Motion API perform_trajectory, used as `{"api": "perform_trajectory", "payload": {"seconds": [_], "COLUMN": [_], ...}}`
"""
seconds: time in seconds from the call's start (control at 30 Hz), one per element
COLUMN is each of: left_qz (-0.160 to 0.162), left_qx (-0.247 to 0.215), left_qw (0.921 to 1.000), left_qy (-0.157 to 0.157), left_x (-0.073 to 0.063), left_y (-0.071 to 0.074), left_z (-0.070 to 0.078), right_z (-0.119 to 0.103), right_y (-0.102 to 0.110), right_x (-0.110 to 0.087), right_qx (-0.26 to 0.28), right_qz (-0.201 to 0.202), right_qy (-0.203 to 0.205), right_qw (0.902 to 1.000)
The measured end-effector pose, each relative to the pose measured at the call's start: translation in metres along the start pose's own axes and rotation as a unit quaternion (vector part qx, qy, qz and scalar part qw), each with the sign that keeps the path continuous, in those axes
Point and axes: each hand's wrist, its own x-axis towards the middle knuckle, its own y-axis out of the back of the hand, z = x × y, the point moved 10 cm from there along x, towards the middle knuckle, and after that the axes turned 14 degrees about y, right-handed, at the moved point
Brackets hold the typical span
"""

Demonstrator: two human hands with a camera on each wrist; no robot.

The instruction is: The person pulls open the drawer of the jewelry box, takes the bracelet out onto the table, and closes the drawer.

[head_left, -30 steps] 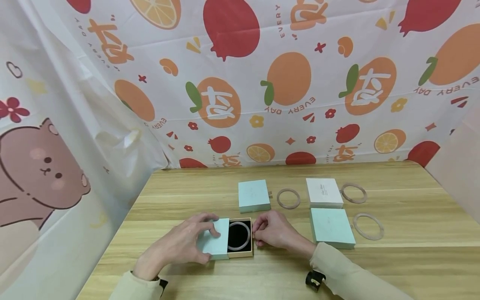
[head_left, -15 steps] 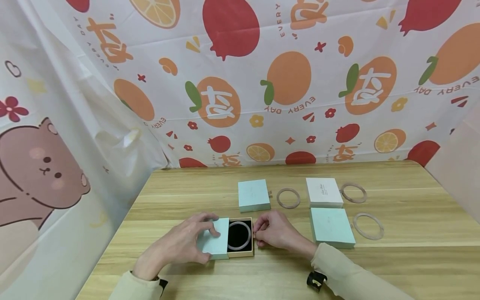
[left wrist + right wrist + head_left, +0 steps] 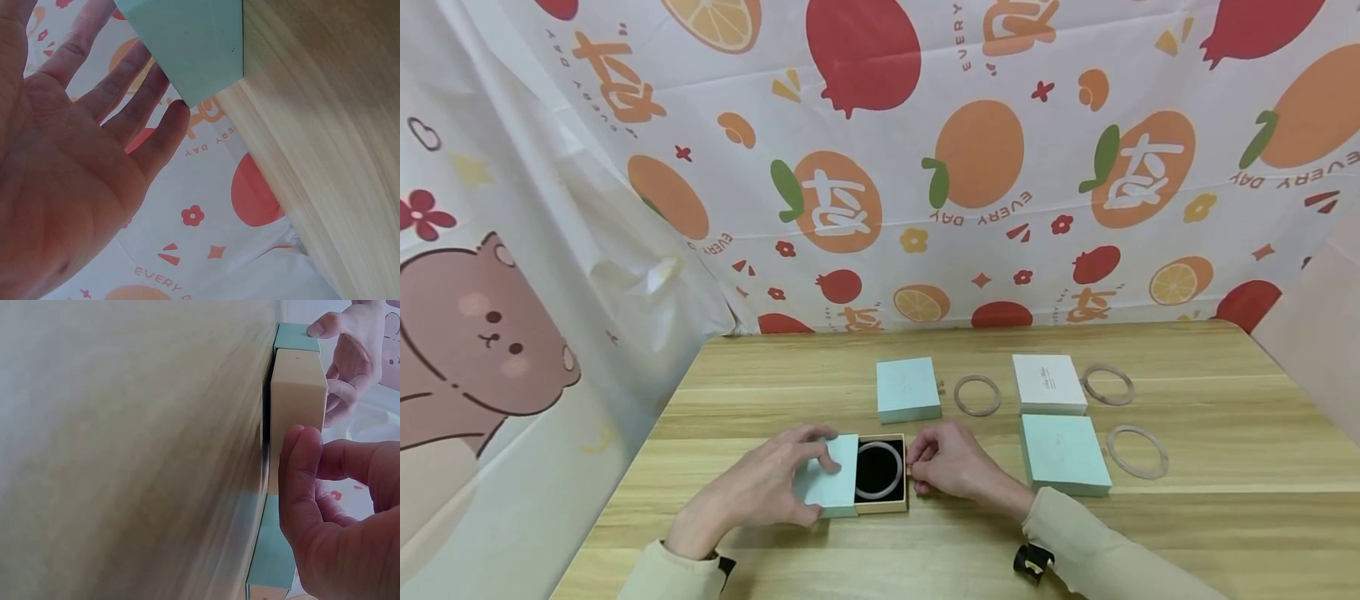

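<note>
A mint jewelry box sits near the table's front middle, its cover point(image 3: 842, 460) slid partway off a tan-edged drawer point(image 3: 880, 509). Inside the drawer a pale bangle point(image 3: 897, 475) lies on black lining, its left edge under the cover. My left hand point(image 3: 775, 479) grips the cover, thumb at the near side and fingers over the top and far side. In the left wrist view the little fingertip meets a corner of the cover point(image 3: 200, 50). My right hand point(image 3: 951, 460) pinches at the drawer's right end, thumb and fingertips together; whatever sits between them is hidden.
Behind stand another mint box point(image 3: 908, 387) with a bangle point(image 3: 977, 412) beside it, and a white box point(image 3: 1048, 383) with a bangle point(image 3: 1108, 402). A further mint box point(image 3: 1063, 450) and bangle point(image 3: 1138, 476) lie right of my right hand. A fruit-print curtain point(image 3: 925, 250) hangs behind the table.
</note>
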Motion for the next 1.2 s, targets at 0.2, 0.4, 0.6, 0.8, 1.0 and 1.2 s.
{"api": "perform_trajectory", "payload": {"seconds": [0.2,0.4,0.6,0.8,1.0,1.2], "left_qz": [-0.004,-0.006,-0.005,0.000,-0.001,-0.002], "left_qx": [-0.001,-0.005,-0.006,-0.007,-0.006,-0.007], "left_qw": [1.0000,1.0000,1.0000,1.0000,1.0000,1.0000], "left_qy": [0.002,0.002,0.001,-0.003,-0.001,-0.001], "left_x": [0.0007,0.0008,0.0006,-0.0003,0.0002,0.0005], "left_y": [-0.0001,0.0002,0.0010,0.0009,0.0004,-0.0003], "left_z": [0.0000,0.0005,0.0010,0.0012,0.0007,0.0001], "right_z": [0.0017,0.0018,0.0000,0.0002,-0.0007,-0.0021], "right_y": [-0.0004,0.0001,0.0012,0.0023,0.0029,0.0035], "right_x": [-0.0013,-0.0010,0.0000,-0.0003,-0.0013,-0.0016], "right_qx": [0.010,0.004,-0.013,-0.029,-0.036,-0.039], "right_qz": [0.009,0.010,0.010,0.012,0.009,0.008], "right_qy": [-0.001,-0.003,0.001,-0.002,-0.002,0.003], "right_qw": [0.9999,0.9999,0.9999,0.9995,0.9993,0.9992]}}
